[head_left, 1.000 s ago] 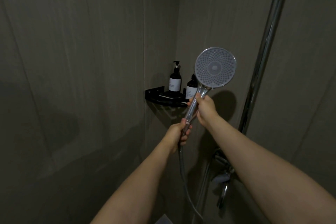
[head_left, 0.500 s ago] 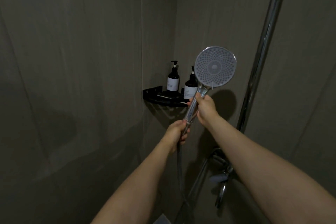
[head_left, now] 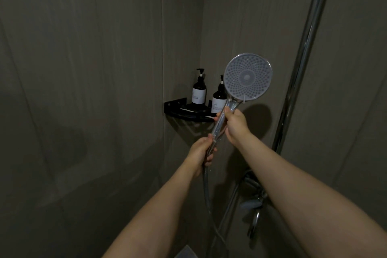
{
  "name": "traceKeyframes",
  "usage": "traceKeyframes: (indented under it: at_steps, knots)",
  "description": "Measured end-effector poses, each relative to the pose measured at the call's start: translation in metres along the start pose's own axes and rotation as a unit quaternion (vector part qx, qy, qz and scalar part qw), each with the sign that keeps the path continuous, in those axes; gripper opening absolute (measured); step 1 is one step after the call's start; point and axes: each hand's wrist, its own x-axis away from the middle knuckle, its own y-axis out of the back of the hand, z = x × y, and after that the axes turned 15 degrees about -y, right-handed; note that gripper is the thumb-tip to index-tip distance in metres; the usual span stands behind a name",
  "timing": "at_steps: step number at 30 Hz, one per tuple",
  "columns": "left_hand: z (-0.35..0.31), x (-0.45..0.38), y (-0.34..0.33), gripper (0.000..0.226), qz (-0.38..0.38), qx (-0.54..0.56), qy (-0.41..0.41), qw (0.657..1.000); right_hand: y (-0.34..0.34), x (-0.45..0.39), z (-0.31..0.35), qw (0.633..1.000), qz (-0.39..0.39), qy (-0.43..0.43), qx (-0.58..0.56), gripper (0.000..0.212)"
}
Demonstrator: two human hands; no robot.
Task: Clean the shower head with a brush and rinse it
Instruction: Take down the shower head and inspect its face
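Nothing much moved: both hands, left hand (head_left: pixel 200 150) and right hand (head_left: pixel 235 124), still hold round grey chrome-handled shower head (head_left: pixel 248 77); no brush visible, scrubbing unstarted.

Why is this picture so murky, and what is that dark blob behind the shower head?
Head view: dim overall, walls a dull grey-brown; the blob is the shower head's shadow on the wall; bright glare streaks run along the chrome rail; the rail bows from wide-angle distortion; bottle labels too blurred to read.

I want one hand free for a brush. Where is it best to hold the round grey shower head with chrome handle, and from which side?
Probably the upper handle just below the round grey shower head, where the right hand wraps it from the right: the handle is slim and the nozzle face stays uncovered.
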Motion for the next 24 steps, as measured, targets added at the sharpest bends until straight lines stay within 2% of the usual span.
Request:
traceKeyframes:
  at_steps: [2,7,11,16,20,22,24]
  knots:
    - [0.0,0.001,0.0,0.018,0.002,-0.024,-0.009,1.0,0.001,-0.002,0.0,1.0,-0.006,-0.001,0.008,0.014]
    - [-0.003,-0.001,0.001,0.044,0.015,0.048,0.034,0.998,0.001,-0.001,0.001,1.0,0.001,-0.007,-0.013,0.016]
    - [-0.005,0.0,-0.001,0.019,0.018,0.003,0.006,1.0,0.003,-0.001,0.002,1.0,-0.002,-0.003,-0.007,0.016]
    - [-0.005,-0.004,-0.001,0.046,0.025,0.062,0.059,0.996,0.002,-0.002,0.002,1.0,0.001,-0.008,-0.016,0.013]
    - [0.0,-0.003,0.002,0.019,0.007,0.012,0.017,1.0,0.004,-0.004,0.008,1.0,-0.006,-0.002,-0.028,0.013]
    - [0.007,-0.002,0.006,0.022,-0.013,-0.017,0.011,1.0,0.007,-0.007,0.014,0.999,-0.009,0.0,-0.037,0.014]
    - [0.011,-0.002,0.007,0.026,-0.031,-0.001,0.011,0.999,0.009,-0.009,0.019,0.999,-0.012,0.004,-0.04,0.015]
